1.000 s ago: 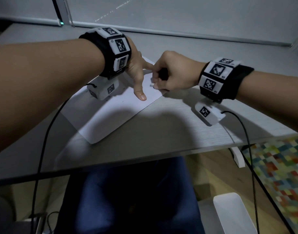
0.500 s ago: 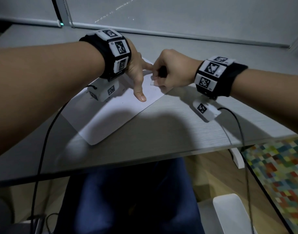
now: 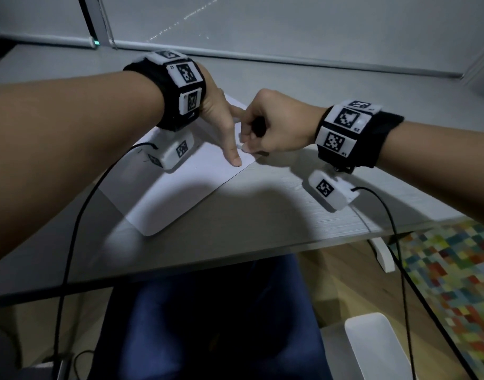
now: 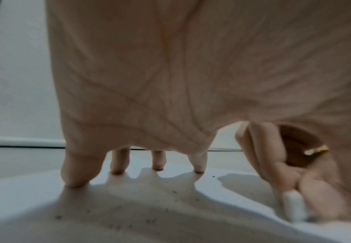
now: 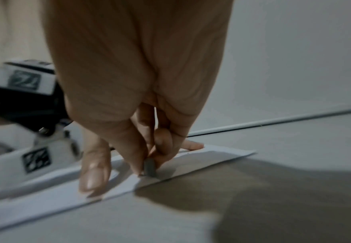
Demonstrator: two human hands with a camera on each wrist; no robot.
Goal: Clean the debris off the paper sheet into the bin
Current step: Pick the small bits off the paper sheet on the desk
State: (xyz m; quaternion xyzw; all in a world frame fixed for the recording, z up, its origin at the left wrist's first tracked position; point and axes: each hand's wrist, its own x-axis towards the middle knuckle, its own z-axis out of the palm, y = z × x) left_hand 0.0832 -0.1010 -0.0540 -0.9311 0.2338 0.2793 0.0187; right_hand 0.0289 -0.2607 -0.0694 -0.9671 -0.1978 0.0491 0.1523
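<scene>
A white paper sheet [image 3: 175, 198] lies on the grey table [image 3: 262, 215]. My left hand [image 3: 221, 124] presses it down with straight, spread fingers; the fingertips [image 4: 75, 177] stand on the paper [image 4: 212, 233]. Small dark debris specks [image 4: 149, 220] are scattered under the palm. My right hand [image 3: 265, 133] pinches a small white eraser [image 3: 239, 145] and holds its end on the sheet's right corner, beside the left thumb [image 5: 93, 172]. The eraser [image 5: 149, 167] shows between thumb and fingers, and again in the left wrist view as the eraser [image 4: 294, 208].
A white bin [image 3: 372, 349] stands on the floor at the lower right, below the table edge. A colourful chequered rug [image 3: 454, 283] lies beside it. Black cables [image 3: 71, 242] hang from both wrists over the table's front edge.
My right hand with the eraser has shifted slightly left and toward me on the paper's corner. The left hand stays pressed on the sheet.
</scene>
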